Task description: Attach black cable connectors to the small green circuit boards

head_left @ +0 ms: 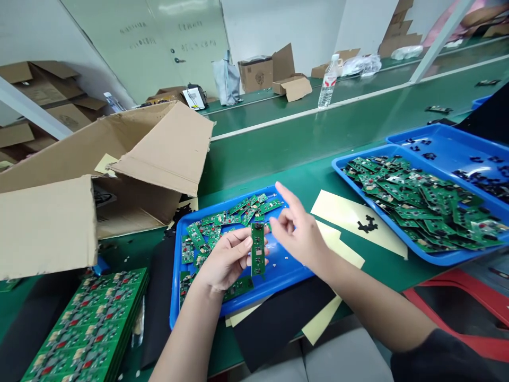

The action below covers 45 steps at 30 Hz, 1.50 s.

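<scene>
My left hand [228, 257] grips a narrow green circuit board [258, 254] upright between thumb and fingers, over the near blue tray [282, 273]. Small parts dot the board's face, with a dark one near its top. Just right of it is my right hand [298, 233], open, its index finger stretched out and the others loosely bent; I see nothing in it. Loose circuit boards [242, 209] lie in the left and back parts of this tray. Beside it on the right, small black pieces [368, 224] rest on a cream paper sheet [338, 207].
A second blue tray [441, 260] heaped with boards stands right, before another blue tray [449, 143] with black pieces. Stacked board panels [91, 323] lie front left below an open cardboard box [159, 154]. A water bottle [328, 85] stands behind. A person [457, 21] is partly visible far right.
</scene>
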Each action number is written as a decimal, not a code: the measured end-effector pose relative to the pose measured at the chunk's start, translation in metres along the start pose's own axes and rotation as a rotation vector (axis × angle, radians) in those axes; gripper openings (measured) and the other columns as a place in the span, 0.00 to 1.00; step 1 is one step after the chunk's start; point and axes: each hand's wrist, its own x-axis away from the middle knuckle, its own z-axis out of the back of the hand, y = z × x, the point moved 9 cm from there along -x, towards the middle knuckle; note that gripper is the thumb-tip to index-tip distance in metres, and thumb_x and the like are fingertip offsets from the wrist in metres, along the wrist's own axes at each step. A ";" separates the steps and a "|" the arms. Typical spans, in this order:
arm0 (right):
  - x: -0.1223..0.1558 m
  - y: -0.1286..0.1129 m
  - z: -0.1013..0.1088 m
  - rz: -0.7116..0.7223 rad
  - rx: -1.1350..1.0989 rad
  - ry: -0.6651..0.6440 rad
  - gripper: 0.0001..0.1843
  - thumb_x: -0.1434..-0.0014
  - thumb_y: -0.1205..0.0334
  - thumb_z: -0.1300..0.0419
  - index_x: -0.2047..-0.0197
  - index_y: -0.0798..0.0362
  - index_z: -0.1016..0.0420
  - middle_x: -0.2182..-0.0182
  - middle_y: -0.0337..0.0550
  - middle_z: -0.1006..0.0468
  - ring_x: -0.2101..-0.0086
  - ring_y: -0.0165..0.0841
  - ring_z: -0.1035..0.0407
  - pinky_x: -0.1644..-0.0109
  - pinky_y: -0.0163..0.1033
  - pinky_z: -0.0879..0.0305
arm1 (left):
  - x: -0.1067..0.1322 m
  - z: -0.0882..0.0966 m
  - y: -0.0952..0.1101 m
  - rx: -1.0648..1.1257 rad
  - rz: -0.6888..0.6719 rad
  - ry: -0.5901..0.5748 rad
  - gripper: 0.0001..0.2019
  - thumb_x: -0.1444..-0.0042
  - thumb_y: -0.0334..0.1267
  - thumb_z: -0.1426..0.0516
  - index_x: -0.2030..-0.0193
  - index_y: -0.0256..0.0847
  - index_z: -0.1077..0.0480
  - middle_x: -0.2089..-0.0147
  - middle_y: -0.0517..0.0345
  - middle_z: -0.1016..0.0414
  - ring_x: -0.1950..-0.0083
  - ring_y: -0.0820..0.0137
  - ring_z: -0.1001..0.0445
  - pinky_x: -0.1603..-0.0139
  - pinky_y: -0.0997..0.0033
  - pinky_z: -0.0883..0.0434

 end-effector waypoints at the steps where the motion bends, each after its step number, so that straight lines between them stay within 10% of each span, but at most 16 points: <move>1: -0.003 0.001 0.005 0.005 0.009 0.026 0.23 0.43 0.67 0.47 0.43 0.53 0.38 0.81 0.31 0.37 0.82 0.26 0.42 0.77 0.33 0.41 | 0.000 0.000 0.000 0.008 -0.001 -0.002 0.18 0.55 0.41 0.34 0.58 0.34 0.25 0.67 0.53 0.22 0.71 0.70 0.23 0.71 0.76 0.25; 8: -0.008 -0.012 0.003 0.206 -0.068 -0.062 0.08 0.42 0.65 0.43 0.58 0.52 0.28 0.67 0.42 0.25 0.66 0.32 0.30 0.60 0.40 0.31 | 0.001 0.000 0.005 0.084 -0.058 -0.004 0.18 0.54 0.41 0.34 0.57 0.33 0.26 0.63 0.50 0.21 0.62 0.63 0.21 0.62 0.72 0.23; 16: -0.005 -0.022 0.000 0.269 -0.041 -0.071 0.06 0.43 0.69 0.44 0.71 0.52 0.32 0.72 0.41 0.27 0.68 0.31 0.31 0.63 0.39 0.32 | -0.002 0.003 0.003 0.090 -0.065 0.045 0.16 0.53 0.39 0.35 0.59 0.33 0.27 0.66 0.51 0.20 0.62 0.63 0.20 0.66 0.76 0.23; 45: -0.006 -0.020 -0.002 0.286 0.097 -0.050 0.06 0.41 0.69 0.48 0.70 0.52 0.35 0.73 0.40 0.29 0.71 0.31 0.34 0.65 0.38 0.36 | 0.000 0.000 0.002 -0.048 -0.064 0.037 0.20 0.57 0.43 0.33 0.58 0.36 0.25 0.67 0.51 0.21 0.66 0.66 0.22 0.68 0.74 0.26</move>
